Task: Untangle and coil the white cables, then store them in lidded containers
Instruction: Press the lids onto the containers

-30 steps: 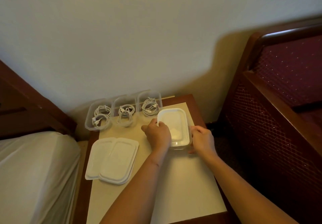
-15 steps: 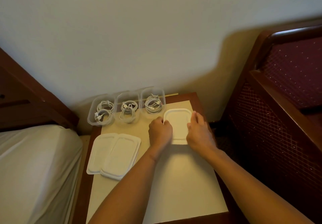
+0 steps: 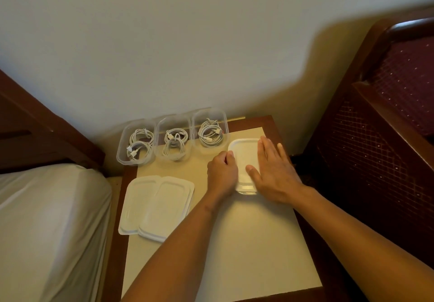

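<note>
1. Pressing a lid shut: the right hand [image 3: 272, 172] lies flat, fingers straight, palm down on the white lid [image 3: 244, 158]. The left hand [image 3: 222, 172], fingers curled, pinches the lid's left rim.
2. Step in hand, as judged: sealing one container, with three not yet lidded. The opaque lid hides whatever lies beneath it.
3. Behind and to the left of the lid, three open containers [image 3: 121, 146] stand in a row against the wall. Each holds coiled white cables [image 3: 209, 135] with their plugs showing.
4. Left of the lid and nearer the person, spare lids [image 3: 164, 207] lie overlapped on the counter [image 3: 234, 254]. Their exact number cannot be told.
5. The next move probably calls for even pressure around the rim until it seats, then matching a spare lid's rounded corners to an open container.
6. Materials: the containers are clear, thin-walled plastic, rectangular with rounded corners. The lids are opaque white with a raised rim around a shallow recessed panel. The cables look smooth and pliable. The counter has a matte cream top edged in dark wood.
</note>
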